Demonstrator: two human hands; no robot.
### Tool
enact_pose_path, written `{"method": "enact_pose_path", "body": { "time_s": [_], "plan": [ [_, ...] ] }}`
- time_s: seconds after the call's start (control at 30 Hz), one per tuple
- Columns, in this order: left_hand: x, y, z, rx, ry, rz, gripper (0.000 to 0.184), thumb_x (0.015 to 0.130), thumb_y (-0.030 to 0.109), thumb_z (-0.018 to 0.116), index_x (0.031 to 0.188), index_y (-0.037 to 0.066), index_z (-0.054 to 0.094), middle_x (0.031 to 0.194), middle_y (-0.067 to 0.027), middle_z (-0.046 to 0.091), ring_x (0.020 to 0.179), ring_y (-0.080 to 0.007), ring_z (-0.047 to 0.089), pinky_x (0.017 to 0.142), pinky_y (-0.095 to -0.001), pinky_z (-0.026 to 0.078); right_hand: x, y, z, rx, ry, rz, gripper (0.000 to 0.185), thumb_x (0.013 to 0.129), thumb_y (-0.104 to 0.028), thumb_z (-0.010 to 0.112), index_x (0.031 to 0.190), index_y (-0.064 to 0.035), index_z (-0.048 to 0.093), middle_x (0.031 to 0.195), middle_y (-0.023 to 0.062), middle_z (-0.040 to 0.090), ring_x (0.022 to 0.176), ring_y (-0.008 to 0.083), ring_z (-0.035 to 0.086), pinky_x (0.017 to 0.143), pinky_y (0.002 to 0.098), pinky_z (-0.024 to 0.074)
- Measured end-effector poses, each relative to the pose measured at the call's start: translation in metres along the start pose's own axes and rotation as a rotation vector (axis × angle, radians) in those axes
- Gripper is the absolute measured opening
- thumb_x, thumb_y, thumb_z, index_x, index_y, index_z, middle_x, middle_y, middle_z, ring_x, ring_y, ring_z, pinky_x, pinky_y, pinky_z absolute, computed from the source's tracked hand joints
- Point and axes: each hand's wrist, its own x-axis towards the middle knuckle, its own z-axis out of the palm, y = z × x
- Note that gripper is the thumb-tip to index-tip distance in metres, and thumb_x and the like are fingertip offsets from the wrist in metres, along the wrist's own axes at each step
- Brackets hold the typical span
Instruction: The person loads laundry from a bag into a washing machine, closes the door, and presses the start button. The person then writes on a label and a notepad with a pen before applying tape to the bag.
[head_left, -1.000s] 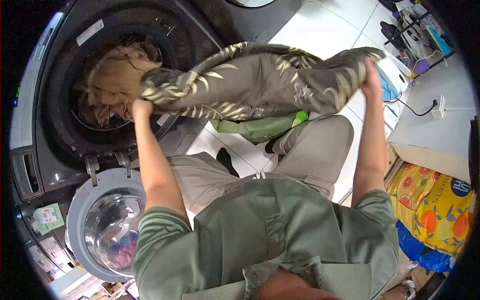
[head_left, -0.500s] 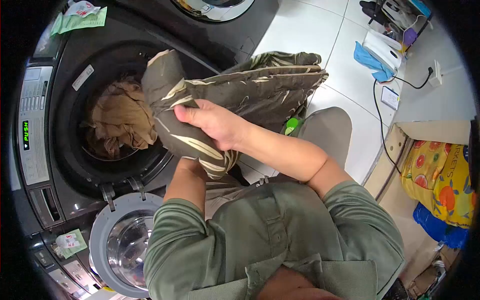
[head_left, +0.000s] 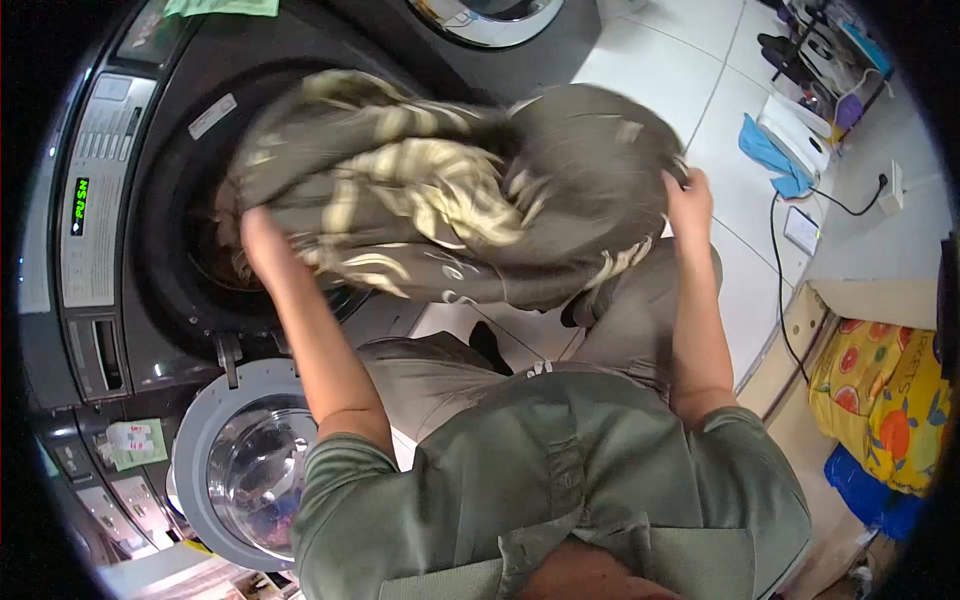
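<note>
patterned cloth spread between two hands at an open washer

a dark cloth with pale leaf shapes (head_left: pixel 590 150) spans the space between the person's hands, bunched in the middle and blurred in places. its left end lies across the mouth of the washer (head_left: pixel 165 290); the rest hangs over the person's knees and the tiled floor (head_left: pixel 650 65).

the right hand (head_left: pixel 690 205) has its fingers curled closed on the cloth's right edge. the left hand (head_left: pixel 265 245) is against the cloth's left end, in front of the opening; it is blurred and its fingers are mostly hidden, so i cannot tell how far open it is.

a bit of brown fabric (head_left: pixel 228 212) shows inside the washer, just beside the left hand. the round door (head_left: pixel 192 450) is swung open below the opening. the display (head_left: pixel 80 207) glows green. off to the right are a blue cloth (head_left: pixel 762 158) on the floor and a yellow bag (head_left: pixel 880 395) with fruit printed on it.
</note>
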Motion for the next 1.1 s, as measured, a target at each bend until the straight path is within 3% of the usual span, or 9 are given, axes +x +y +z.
{"method": "enact_pose_path", "body": {
  "time_s": [0.07, 0.17, 0.23, 0.33, 0.43, 0.47, 0.6, 0.77, 1.1],
  "plan": [
    [0.008, 0.038, -0.028, -0.271, 0.032, 0.135, 0.044, 0.085, 0.031, 0.036, 0.115, 0.001, 0.048, 0.112, -0.0116, 0.052, 0.102, -0.0240, 0.051, 0.088, -0.0352, 0.041, -0.023, -0.014, 0.007, -0.270, 0.425, -0.385, 0.056, 0.064, -0.010, 0.063, 0.115, -0.0020, 0.041, 0.116, 0.0217, 0.044, 0.107, 0.0341, 0.043, 0.090, 0.0386, 0.0358],
    [0.034, 0.068, -0.069, -0.368, -0.133, 0.383, 0.049, 0.087, 0.035, 0.032, 0.120, 0.000, 0.043, 0.117, -0.0128, 0.049, 0.107, -0.0251, 0.048, 0.090, -0.0364, 0.040, -0.070, -0.075, 0.037, 0.065, 0.137, -0.764, 0.080, 0.053, -0.017, 0.072, 0.122, -0.0050, 0.034, 0.128, 0.0198, 0.033, 0.120, 0.0354, 0.030, 0.099, 0.0453, 0.0252],
    [0.033, 0.076, -0.070, -0.347, -0.086, 0.400, 0.046, 0.084, 0.030, 0.038, 0.119, 0.001, 0.043, 0.117, -0.0135, 0.048, 0.106, -0.0258, 0.048, 0.090, -0.0370, 0.040, -0.091, -0.093, 0.072, -0.232, -0.096, -0.698, 0.110, 0.047, -0.038, 0.078, 0.135, -0.0181, 0.015, 0.140, 0.0176, 0.010, 0.128, 0.0384, 0.015, 0.093, 0.0646, 0.0175],
    [0.029, 0.060, -0.077, -0.262, 0.051, 0.450, 0.044, 0.079, 0.024, 0.046, 0.117, 0.001, 0.043, 0.117, -0.0146, 0.047, 0.104, -0.0269, 0.048, 0.090, -0.0378, 0.039, -0.078, -0.068, 0.174, -0.421, -0.262, -0.427, 0.121, 0.045, -0.044, 0.080, 0.136, -0.0174, 0.005, 0.135, 0.0211, 0.022, 0.125, 0.0365, 0.023, 0.089, 0.0677, 0.0212],
    [0.012, 0.029, -0.080, -0.093, 0.217, 0.582, 0.045, 0.075, 0.017, 0.055, 0.115, 0.002, 0.043, 0.116, -0.0157, 0.047, 0.103, -0.0280, 0.048, 0.089, -0.0387, 0.038, -0.064, -0.053, 0.275, 0.757, -1.269, 0.649, 0.052, 0.083, -0.021, 0.054, 0.130, -0.0099, 0.032, 0.123, 0.0114, 0.045, 0.104, 0.0297, 0.050, 0.089, 0.0450, 0.0387],
    [0.002, 0.016, -0.080, -0.004, 0.240, 0.675, 0.046, 0.073, 0.015, 0.058, 0.114, 0.003, 0.043, 0.116, -0.0161, 0.046, 0.102, -0.0284, 0.048, 0.089, -0.0390, 0.038, -0.090, -0.076, 0.287, 1.276, -1.275, 0.681, 0.034, 0.084, -0.025, 0.053, 0.115, -0.0110, 0.051, 0.115, 0.0081, 0.053, 0.098, 0.0241, 0.054, 0.087, 0.0397, 0.0408],
    [-0.043, -0.056, -0.064, 0.548, 0.097, 1.226, 0.059, 0.064, 0.020, 0.071, 0.115, 0.012, 0.042, 0.122, -0.0190, 0.037, 0.111, -0.0350, 0.038, 0.092, -0.0481, 0.031, -0.109, -0.151, 0.289, 1.023, -1.176, 0.461, 0.037, 0.086, -0.033, 0.046, 0.113, -0.0090, 0.053, 0.115, 0.0099, 0.054, 0.106, 0.0249, 0.050, 0.094, 0.0416, 0.0344],
    [-0.002, -0.149, -0.090, 0.713, -0.412, 0.671, 0.056, 0.067, 0.021, 0.069, 0.115, 0.011, 0.043, 0.123, -0.0188, 0.037, 0.112, -0.0347, 0.038, 0.093, -0.0473, 0.031, -0.103, -0.180, 0.325, 0.781, -1.279, 0.165, 0.037, 0.085, -0.033, 0.047, 0.112, -0.0073, 0.054, 0.113, 0.0109, 0.055, 0.105, 0.0255, 0.050, 0.093, 0.0402, 0.0354],
    [0.280, -0.215, -0.126, 1.209, -0.099, 0.307, 0.052, 0.072, 0.024, 0.064, 0.116, 0.007, 0.044, 0.125, -0.0185, 0.037, 0.114, -0.0341, 0.037, 0.094, -0.0457, 0.030, -0.063, -0.239, 0.443, -0.138, -1.244, -0.633, 0.038, 0.084, -0.032, 0.050, 0.109, -0.0039, 0.054, 0.111, 0.0128, 0.056, 0.104, 0.0267, 0.051, 0.091, 0.0375, 0.0375]
  ]
}}
